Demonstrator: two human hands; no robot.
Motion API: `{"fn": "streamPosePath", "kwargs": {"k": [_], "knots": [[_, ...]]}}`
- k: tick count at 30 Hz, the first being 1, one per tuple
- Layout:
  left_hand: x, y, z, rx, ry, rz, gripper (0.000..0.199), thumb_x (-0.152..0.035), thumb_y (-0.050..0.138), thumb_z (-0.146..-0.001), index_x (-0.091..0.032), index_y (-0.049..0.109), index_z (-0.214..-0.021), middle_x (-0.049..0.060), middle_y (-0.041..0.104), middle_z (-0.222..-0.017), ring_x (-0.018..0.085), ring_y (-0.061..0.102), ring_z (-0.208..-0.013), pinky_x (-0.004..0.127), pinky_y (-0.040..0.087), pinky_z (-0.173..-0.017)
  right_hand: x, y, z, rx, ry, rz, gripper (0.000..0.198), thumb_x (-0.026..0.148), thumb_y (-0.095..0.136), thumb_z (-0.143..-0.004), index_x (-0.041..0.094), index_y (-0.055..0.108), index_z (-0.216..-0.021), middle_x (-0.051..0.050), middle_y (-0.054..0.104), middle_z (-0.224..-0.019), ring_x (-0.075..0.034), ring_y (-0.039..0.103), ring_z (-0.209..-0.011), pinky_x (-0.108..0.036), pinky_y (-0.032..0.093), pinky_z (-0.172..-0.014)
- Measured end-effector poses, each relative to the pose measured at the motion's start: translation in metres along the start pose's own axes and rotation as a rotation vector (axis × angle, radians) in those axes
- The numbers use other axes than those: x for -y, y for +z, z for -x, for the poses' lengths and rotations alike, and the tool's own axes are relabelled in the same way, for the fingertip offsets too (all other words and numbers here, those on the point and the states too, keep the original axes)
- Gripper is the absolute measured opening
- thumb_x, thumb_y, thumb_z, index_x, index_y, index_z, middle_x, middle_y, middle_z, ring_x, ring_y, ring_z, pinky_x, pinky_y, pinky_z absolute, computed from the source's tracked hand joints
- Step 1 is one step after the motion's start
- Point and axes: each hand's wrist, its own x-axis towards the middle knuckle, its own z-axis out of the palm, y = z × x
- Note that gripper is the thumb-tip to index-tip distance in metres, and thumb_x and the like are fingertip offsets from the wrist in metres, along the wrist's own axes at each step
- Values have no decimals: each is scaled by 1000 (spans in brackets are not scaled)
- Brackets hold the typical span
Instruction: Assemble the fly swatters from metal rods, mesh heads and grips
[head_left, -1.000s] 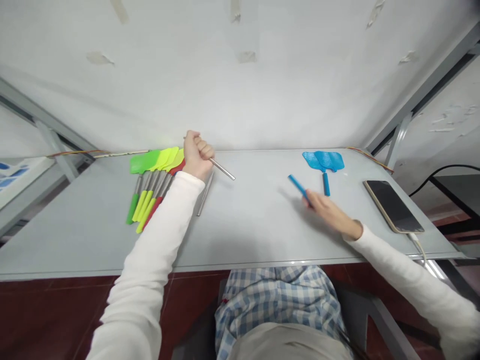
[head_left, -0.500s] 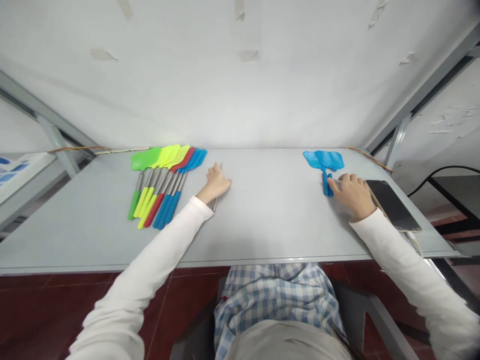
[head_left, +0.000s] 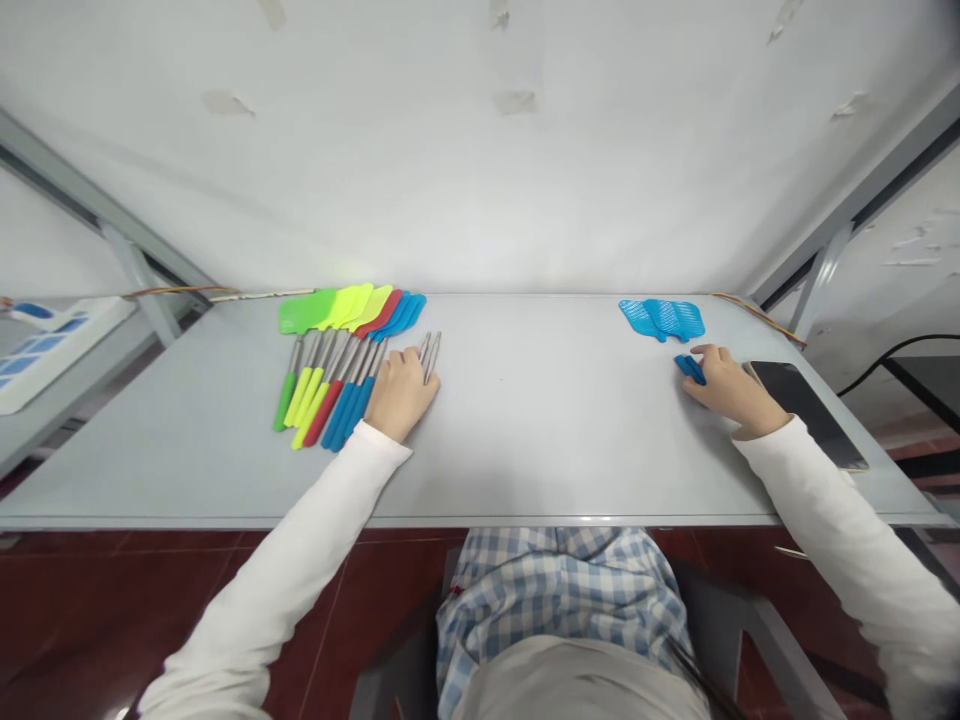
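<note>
My left hand (head_left: 401, 395) is closed around thin metal rods (head_left: 430, 355), whose tips stick out above the fingers. Just left of it lies a fanned row of fly swatters with metal shafts: a green fly swatter (head_left: 285, 400), several yellow ones (head_left: 307, 400), a red one (head_left: 324, 412) and several blue ones (head_left: 349, 410). On the right, short blue handles (head_left: 690, 368) are pinched in my right hand (head_left: 726, 388), slightly above the tabletop or resting on it; I cannot tell which. Overlapping blue swatter heads (head_left: 664, 318) lie just behind them, apart from the handles.
A dark-screened phone or tablet (head_left: 806, 410) lies beside my right forearm. The grey table (head_left: 540, 430) meets a white wall (head_left: 555, 200) at the back. Metal frame posts (head_left: 139, 270) stand at the sides, with a white-and-blue item (head_left: 56, 345) at far left.
My left hand has moved left toward the fanned swatters, and two rod tips now show above it. My right hand has closed on the blue handles, which have shifted right, away from the heads.
</note>
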Motion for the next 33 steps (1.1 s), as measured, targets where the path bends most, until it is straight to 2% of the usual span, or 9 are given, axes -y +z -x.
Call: {"fn": "streamPosePath", "kwargs": {"k": [3, 7, 10, 12, 15, 17, 23, 28, 33], "knots": [[0, 3, 1, 10, 7, 50, 44, -22, 46, -87, -6, 52, -128, 21, 55, -118, 32, 56, -117, 43, 46, -100, -1, -8, 9, 67, 19, 91, 49, 25, 47, -89, 6, 42, -134, -25, 57, -126, -34, 63, -106, -42, 47, -87], [5, 3, -2, 0, 21, 114, 45, -27, 46, -87, -8, 50, -128, 20, 55, -119, 32, 54, -118, 43, 44, -103, 8, -20, 17, 91, 24, 200, 51, 28, 45, -92, 4, 42, -137, -28, 58, -125, -40, 60, -110, -44, 45, -87], [21, -3, -11, -111, -11, 100, 45, -32, 44, -89, -8, 49, -126, 21, 54, -122, 34, 51, -123, 45, 41, -106, 16, -26, 19, -10, 34, 220, 53, 34, 43, -94, 3, 44, -138, -27, 59, -122, -41, 59, -110, -46, 46, -85], [36, -8, -18, -144, -99, 21, 43, -30, 44, -89, -6, 51, -123, 25, 53, -123, 37, 50, -123, 48, 41, -104, 19, -26, 17, -100, 10, 195, 52, 35, 39, -96, 3, 46, -136, -26, 60, -118, -40, 59, -107, -46, 46, -84], [53, -14, -25, -72, -204, -97, 44, -29, 48, -86, -3, 52, -121, 29, 53, -123, 40, 51, -122, 50, 42, -101, 21, -20, 12, -163, -70, 103, 46, 35, 40, -95, 8, 52, -130, -22, 62, -112, -36, 60, -104, -46, 47, -87], [57, -16, -26, -37, -209, -143, 47, -32, 50, -85, -2, 52, -122, 29, 54, -121, 40, 52, -120, 48, 43, -100, 23, -14, 10, -171, -103, 28, 40, 36, 43, -94, 13, 57, -123, -19, 62, -111, -34, 60, -104, -46, 47, -89], [49, -20, -19, -47, -145, -230, 40, -32, 49, -85, -6, 56, -114, 27, 58, -118, 39, 54, -117, 45, 44, -97, 32, -5, 6, -236, -141, -106, 36, 36, 42, -92, 17, 60, -117, -20, 61, -111, -36, 58, -108, -50, 49, -86], [42, -24, -20, 37, -180, -199, 40, -32, 46, -86, -7, 53, -117, 24, 63, -113, 37, 61, -108, 43, 48, -88, 35, -2, 4, -251, -157, -113, 36, 39, 42, -92, 19, 62, -114, -18, 61, -113, -33, 59, -103, -49, 48, -91], [33, -25, -21, 27, -119, -267, 40, -23, 44, -84, -6, 51, -119, 25, 63, -114, 37, 61, -107, 41, 49, -81, 37, -2, 6, -233, -145, -101, 42, 36, 40, -92, 12, 63, -117, -20, 60, -112, -33, 58, -104, -46, 46, -93]]}}
